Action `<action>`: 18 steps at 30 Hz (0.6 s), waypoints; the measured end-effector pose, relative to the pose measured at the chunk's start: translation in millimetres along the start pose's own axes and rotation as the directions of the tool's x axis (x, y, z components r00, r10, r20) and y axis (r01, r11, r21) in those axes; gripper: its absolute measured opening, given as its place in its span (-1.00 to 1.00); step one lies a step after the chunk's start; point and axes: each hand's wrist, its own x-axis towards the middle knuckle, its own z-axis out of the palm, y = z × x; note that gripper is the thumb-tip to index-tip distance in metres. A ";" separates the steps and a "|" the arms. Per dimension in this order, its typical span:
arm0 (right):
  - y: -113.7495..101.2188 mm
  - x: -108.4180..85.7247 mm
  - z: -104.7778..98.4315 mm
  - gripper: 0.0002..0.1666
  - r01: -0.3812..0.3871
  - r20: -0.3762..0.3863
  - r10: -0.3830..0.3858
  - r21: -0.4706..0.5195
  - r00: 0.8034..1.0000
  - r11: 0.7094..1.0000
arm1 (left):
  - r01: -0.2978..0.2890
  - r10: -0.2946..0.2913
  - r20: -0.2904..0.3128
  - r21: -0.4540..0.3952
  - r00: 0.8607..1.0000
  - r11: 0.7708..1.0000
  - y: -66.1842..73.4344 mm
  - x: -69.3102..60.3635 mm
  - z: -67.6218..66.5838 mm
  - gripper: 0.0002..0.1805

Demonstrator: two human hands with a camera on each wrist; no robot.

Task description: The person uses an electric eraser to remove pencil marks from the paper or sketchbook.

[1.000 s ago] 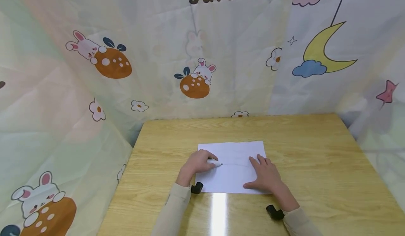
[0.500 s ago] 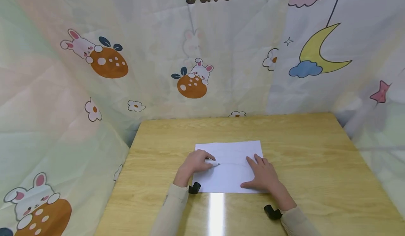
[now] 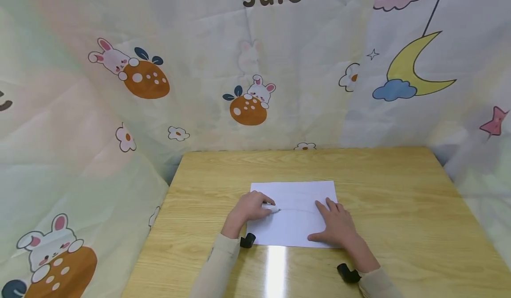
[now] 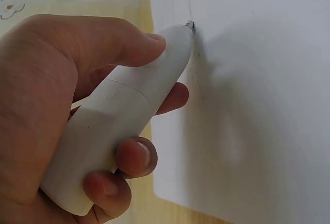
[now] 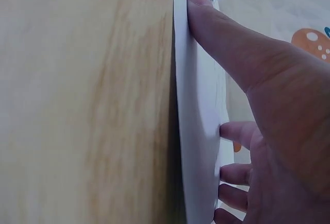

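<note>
My left hand (image 3: pixel 249 205) grips a thick white pen-shaped tool (image 4: pixel 124 98). The tool tapers to a small metal tip (image 4: pixel 190 24), which meets the white paper (image 3: pixel 291 231) left of its middle. From the tip a faint line (image 3: pixel 297 209) runs across the sheet towards the right. In the left wrist view, thumb and fingers wrap the tool's body, and a few small dark marks show below the tip. My right hand (image 3: pixel 338 225) rests on the paper's right side with fingers spread. Its thumb presses near the front edge in the right wrist view.
The paper lies on a wooden table (image 3: pixel 379 191) with a bright reflection in front of it. Black wrist cameras sit on both wrists, the left one (image 3: pixel 248 240) close to the paper's front edge. A printed cloth (image 3: pixel 199 67) hangs behind and beside the table.
The whole head view shifts slightly left, then back right. Both hands, the tool and the paper keep practically the same places relative to each other.
</note>
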 end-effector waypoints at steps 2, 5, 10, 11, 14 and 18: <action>1.6 -2.5 1.2 0.35 0.003 -0.011 -0.004 -0.007 1.000 1.000 | 0.002 -0.002 -0.002 0.001 1.000 1.000 -0.8 -0.8 2.7 -0.77; 2.2 -2.9 0.2 0.32 0.010 -0.011 -0.011 -0.016 1.000 1.000 | -0.007 0.007 -0.015 0.005 1.000 1.000 0.9 1.6 5.1 -0.77; -2.6 -3.6 -4.1 0.31 0.014 0.006 -0.014 -0.020 1.000 1.000 | -0.026 0.026 -0.009 0.002 1.000 1.000 3.3 4.1 6.4 -0.77; -3.5 -3.8 -4.8 0.29 0.018 0.006 -0.018 -0.024 1.000 1.000 | -0.021 0.021 -0.010 0.001 1.000 1.000 2.8 3.2 6.0 -0.77; -4.4 -3.8 -6.0 0.25 0.025 0.003 -0.025 -0.034 1.000 0.999 | -0.002 0.002 -0.013 -0.006 1.000 1.000 0.1 0.9 5.5 -0.78; -3.0 -3.0 -5.0 0.23 0.027 0.000 -0.027 -0.047 1.000 0.999 | 0.006 -0.006 -0.007 -0.012 1.000 1.000 -0.3 0.0 4.4 -0.78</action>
